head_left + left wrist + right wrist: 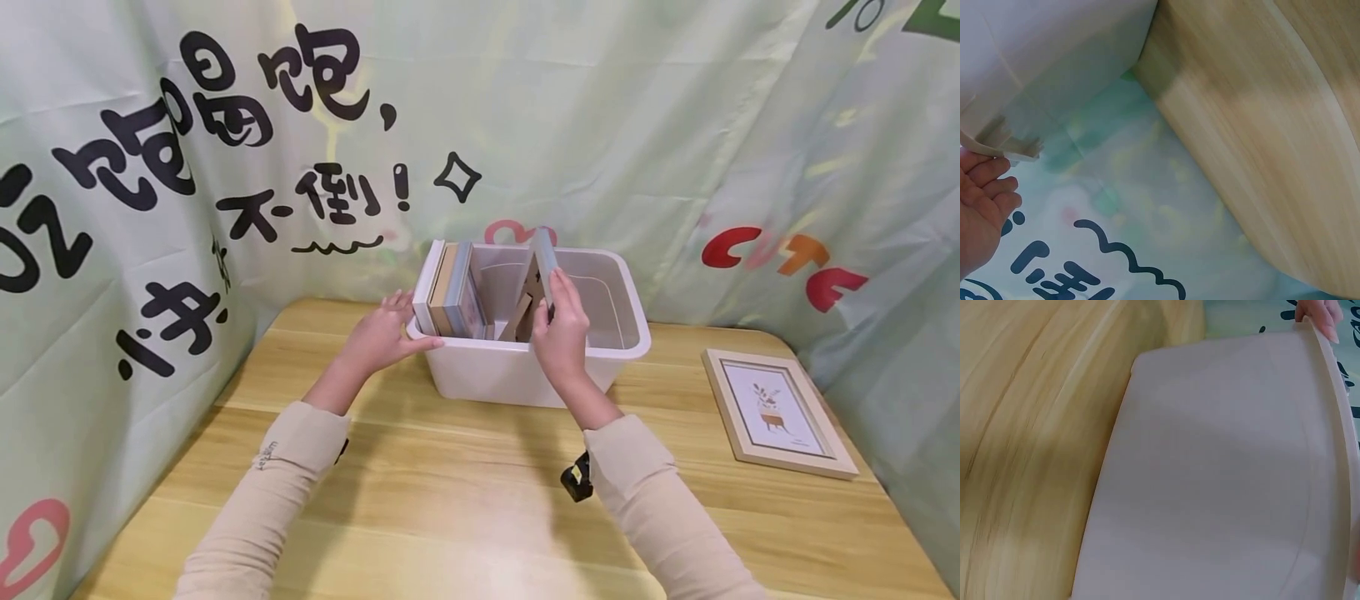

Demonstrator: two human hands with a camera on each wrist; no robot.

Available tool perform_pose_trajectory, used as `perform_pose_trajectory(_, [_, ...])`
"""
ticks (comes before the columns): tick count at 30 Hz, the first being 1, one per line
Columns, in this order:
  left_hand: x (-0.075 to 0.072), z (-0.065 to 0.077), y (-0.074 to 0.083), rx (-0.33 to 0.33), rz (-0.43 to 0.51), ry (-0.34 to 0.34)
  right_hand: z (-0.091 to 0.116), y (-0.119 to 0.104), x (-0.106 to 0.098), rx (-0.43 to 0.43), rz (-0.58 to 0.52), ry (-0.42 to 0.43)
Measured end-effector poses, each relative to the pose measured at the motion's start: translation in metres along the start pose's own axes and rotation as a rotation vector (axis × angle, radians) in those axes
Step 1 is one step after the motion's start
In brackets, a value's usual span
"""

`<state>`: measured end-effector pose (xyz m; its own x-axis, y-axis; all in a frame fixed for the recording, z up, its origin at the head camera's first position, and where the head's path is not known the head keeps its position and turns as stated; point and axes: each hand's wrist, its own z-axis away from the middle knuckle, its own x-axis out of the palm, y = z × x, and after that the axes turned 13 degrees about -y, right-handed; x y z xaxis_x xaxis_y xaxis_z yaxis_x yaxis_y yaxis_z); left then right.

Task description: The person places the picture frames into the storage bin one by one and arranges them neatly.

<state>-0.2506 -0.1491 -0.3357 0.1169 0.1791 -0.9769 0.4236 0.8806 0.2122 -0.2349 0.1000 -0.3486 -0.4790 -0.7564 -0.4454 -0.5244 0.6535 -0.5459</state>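
Two beige sleeves (255, 500) reach in from the near side over a wood-grain counter (450, 517). Small black device (576, 477) at the right cuff.

On the counter, far to the right and apart from the rest: a pale wooden frame (776, 412), lying flat, face up, a potted plant pictured in it.

Right hand (562, 329): closed firmly about the near edge of a grey-blue frame (546, 252), fingers along its right side. That frame stands on edge partway down in a white bin (495, 375), top above the rim, leaning a little. Its brown back faces left, support leg (519, 317) swung out. Whether its foot meets the bin's floor I cannot tell; the front wall hides it.

Left hand (382, 333): grasping the bin's near left corner, thumb laid along the front rim, the other fingers bent at the left end.

Inside, at the bin's left end, three upright, side by side: white frame (426, 292), tan frame (444, 287), second grey-blue frame (470, 304), its picture side to the right. A gap parts them from the held one.

Behind everything: pale green cloth (600, 125), black lettering left, "CUTE" in colour right.
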Motion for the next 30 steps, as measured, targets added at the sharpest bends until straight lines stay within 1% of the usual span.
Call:
perform_pose_trajectory(6, [0.001, -0.001, -0.001, 0.003, 0.016, 0.008, -0.001, -0.005, 0.005, 0.036, -0.021, -0.043])
perform_pose_trajectory(11, [0.002, -0.001, -0.002, 0.002, 0.026, 0.007, -0.005, -0.007, 0.006, 0.066, -0.044, -0.114])
perform_pose_trajectory(22, [0.006, -0.002, -0.001, 0.023, 0.031, 0.015, -0.014, -0.008, 0.000, 0.070, -0.036, -0.410])
perform_pose_trajectory(26, [0.006, -0.003, -0.002, 0.020, 0.038, 0.029, -0.018, -0.015, 0.003, 0.080, -0.036, -0.489])
perform_pose_trajectory(30, [0.006, -0.001, -0.001, 0.014, 0.048, 0.030, -0.020, -0.021, 0.011, 0.093, -0.051, -0.518])
